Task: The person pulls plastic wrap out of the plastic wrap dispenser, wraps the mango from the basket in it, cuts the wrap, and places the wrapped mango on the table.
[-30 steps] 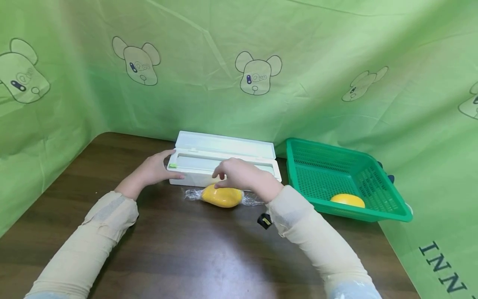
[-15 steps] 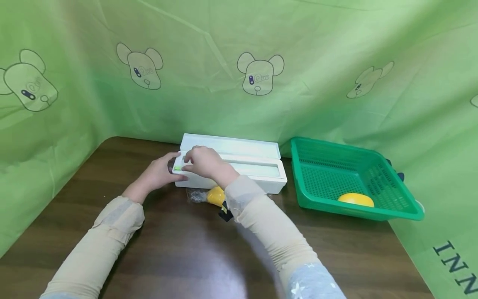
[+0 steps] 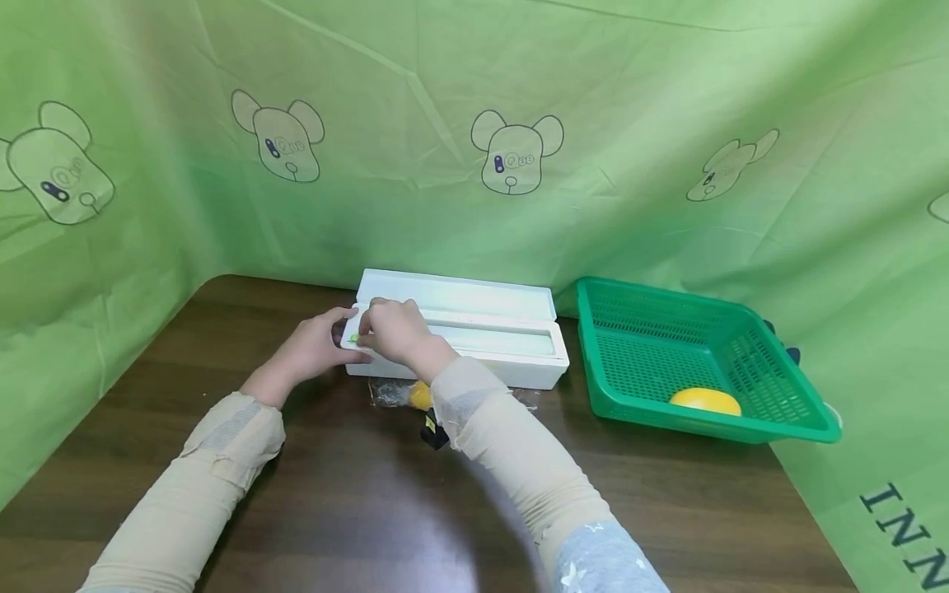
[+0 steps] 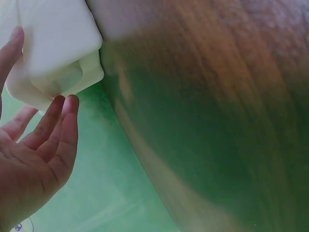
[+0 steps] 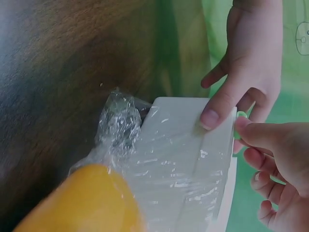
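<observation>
A white cling film dispenser [image 3: 511, 372] lies lengthwise on the table with its lid raised at the back. My left hand [image 3: 310, 350] grips its left end, thumb on the front face and fingers around the end. My right hand [image 3: 396, 331] pinches the small green slide cutter [image 3: 353, 338] at that same end; the right wrist view shows thumb and fingertips at the slider [image 5: 241, 114]. A yellow mango-shaped fruit [image 5: 91, 203], wrapped in clear film with twisted ends, lies before the dispenser. My right forearm hides most of it in the head view.
To the right stands a green plastic basket [image 3: 608, 403] with another yellow fruit [image 3: 706, 401] inside. A green printed cloth [image 3: 415, 206] hangs behind the brown table [image 3: 334, 494]. A black strap piece [image 3: 433, 431] shows by the right wrist.
My right hand has moved left from above the wrapped fruit to the green slide cutter and now pinches it. My left hand stays on the dispenser's end. The head view has shifted slightly.
</observation>
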Demonstrator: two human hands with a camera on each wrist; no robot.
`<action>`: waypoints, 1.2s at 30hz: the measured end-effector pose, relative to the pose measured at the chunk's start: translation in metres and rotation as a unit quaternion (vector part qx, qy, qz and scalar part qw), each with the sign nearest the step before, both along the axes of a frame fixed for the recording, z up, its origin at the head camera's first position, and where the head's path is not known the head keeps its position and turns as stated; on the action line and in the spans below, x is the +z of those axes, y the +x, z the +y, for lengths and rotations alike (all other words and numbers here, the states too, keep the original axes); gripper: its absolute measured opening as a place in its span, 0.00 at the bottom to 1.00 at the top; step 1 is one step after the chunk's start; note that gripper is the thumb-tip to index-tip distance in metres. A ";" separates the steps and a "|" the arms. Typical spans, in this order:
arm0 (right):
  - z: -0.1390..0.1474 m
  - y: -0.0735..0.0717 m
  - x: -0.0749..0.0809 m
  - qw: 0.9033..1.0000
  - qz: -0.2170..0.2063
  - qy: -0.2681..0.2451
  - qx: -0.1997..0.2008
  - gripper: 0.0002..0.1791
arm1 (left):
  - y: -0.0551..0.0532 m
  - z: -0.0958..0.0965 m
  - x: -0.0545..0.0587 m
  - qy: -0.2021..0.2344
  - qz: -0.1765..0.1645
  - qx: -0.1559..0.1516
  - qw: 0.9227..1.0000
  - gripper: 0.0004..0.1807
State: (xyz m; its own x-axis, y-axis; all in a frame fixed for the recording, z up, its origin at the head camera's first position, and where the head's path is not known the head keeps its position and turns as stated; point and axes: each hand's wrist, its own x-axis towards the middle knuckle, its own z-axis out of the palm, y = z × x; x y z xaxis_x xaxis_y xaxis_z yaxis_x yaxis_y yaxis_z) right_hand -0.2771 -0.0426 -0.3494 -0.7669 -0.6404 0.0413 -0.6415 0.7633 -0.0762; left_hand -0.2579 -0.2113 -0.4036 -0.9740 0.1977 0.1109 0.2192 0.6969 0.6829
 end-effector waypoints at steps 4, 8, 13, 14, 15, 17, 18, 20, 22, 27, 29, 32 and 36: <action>0.007 -0.001 -0.001 1.000 0.013 0.004 0.003 0.09 | -0.004 0.002 0.001 -0.006 -0.004 -0.003 1.000 0.47; 0.014 -0.002 0.001 1.000 0.018 0.023 -0.004 0.11 | -0.007 0.005 0.001 -0.018 -0.008 -0.001 1.000 0.47; 0.028 -0.003 0.004 0.999 0.010 0.034 -0.012 0.12 | -0.009 0.008 0.002 -0.026 -0.009 -0.001 1.000 0.48; 0.031 -0.003 0.004 0.999 0.008 0.036 -0.013 0.12 | -0.008 0.008 0.002 -0.026 -0.011 -0.002 1.000 0.48; 0.034 -0.002 0.005 0.999 0.007 0.036 -0.014 0.12 | -0.008 0.007 0.002 -0.028 -0.013 -0.001 1.000 0.48; 0.041 -0.002 0.006 0.999 0.004 0.036 -0.014 0.13 | -0.007 0.005 0.003 -0.030 -0.020 0.002 0.999 0.49; 0.044 -0.001 0.006 0.999 0.002 0.035 -0.014 0.13 | -0.006 0.003 0.003 -0.032 -0.024 0.004 0.999 0.49; 0.052 -0.001 0.008 0.999 -0.002 0.032 -0.014 0.13 | -0.005 0.001 0.004 -0.032 -0.030 0.008 0.999 0.49; 0.060 -0.001 0.009 0.999 -0.006 0.031 -0.017 0.13 | -0.005 0.000 0.006 -0.033 -0.031 0.007 0.999 0.50; 0.083 0.000 0.013 0.999 -0.008 0.037 -0.032 0.12 | -0.006 -0.002 0.007 -0.037 -0.027 0.003 0.999 0.51; 0.092 0.000 0.013 0.999 -0.010 0.038 -0.036 0.11 | -0.005 -0.002 0.008 -0.039 -0.029 0.006 0.999 0.51; 0.104 0.001 0.015 0.998 -0.010 0.044 -0.046 0.11 | -0.004 -0.002 0.007 -0.041 -0.032 0.009 0.999 0.52; 0.114 0.003 0.018 0.996 -0.003 0.070 -0.055 0.10 | -0.003 -0.002 0.007 -0.042 -0.035 0.008 0.998 0.52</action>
